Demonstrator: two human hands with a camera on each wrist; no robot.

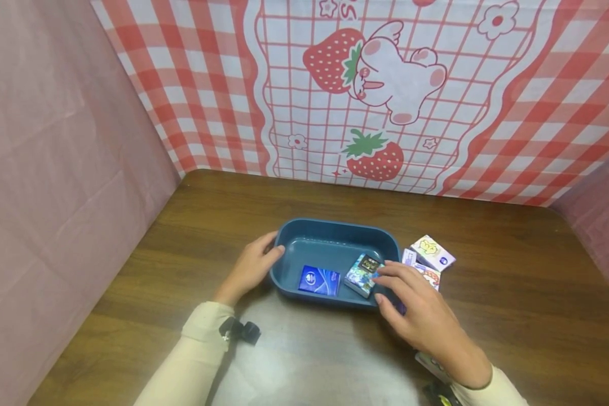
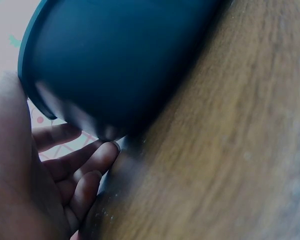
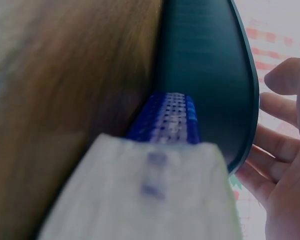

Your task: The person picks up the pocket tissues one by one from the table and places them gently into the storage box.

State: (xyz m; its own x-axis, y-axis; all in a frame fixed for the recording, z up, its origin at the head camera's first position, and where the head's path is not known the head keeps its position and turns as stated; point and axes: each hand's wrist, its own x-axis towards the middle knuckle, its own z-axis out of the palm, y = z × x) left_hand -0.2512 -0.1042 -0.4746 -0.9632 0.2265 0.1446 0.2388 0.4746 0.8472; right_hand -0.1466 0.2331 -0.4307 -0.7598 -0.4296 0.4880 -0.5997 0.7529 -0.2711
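Note:
A dark blue plastic basin (image 1: pixel 330 228) stands on the table. My left hand (image 1: pixel 251 268) grips its left end, thumb over the rim and fingers against the outer wall; the left wrist view shows these fingers (image 2: pixel 97 160) by the basin's underside. Inside lie a blue tissue pack (image 1: pixel 320 281) and a green-blue tissue pack with a black label (image 1: pixel 363 274). Over the basin's right end hovers my right hand (image 1: pixel 421 307), fingers loosely bent and spread, fingertips beside the labelled pack. In the right wrist view that hand (image 3: pixel 285 150) is at the rim, pinching nothing.
Right of the basin are a white pack with a yellow figure (image 1: pixel 431 252) and a strawberry-print pack (image 1: pixel 428 274). Close to the right wrist camera, a blurred white pack (image 3: pixel 145 195) stands before a blue patterned one (image 3: pixel 171 117). A checked cloth (image 1: pixel 208 84) hangs behind the table.

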